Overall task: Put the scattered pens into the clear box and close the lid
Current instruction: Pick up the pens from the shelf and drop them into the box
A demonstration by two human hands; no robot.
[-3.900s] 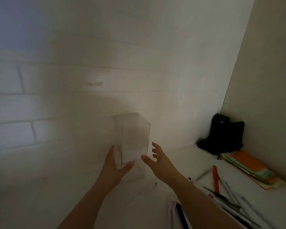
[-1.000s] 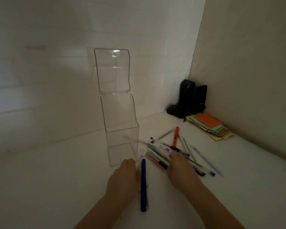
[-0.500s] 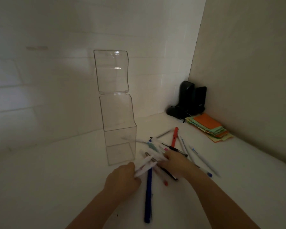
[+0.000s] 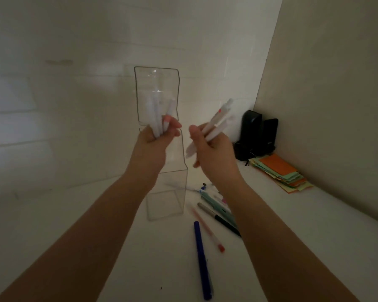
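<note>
Clear box [image 4: 168, 197] upright on surface [image 4: 292, 236], lid [image 4: 157, 92] open, below and behind both grips. Left hand [image 4: 155, 138] grip closed on white pens [image 4: 154, 114]; right hand [image 4: 210, 147] clasps two pens [image 4: 216, 125]. Blue pen [image 4: 202, 260] lies below.

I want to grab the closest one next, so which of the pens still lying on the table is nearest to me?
The dark blue pen. It lies alone, lengthwise toward you, reaching closer than the thin red-tipped pen beside it.
</note>
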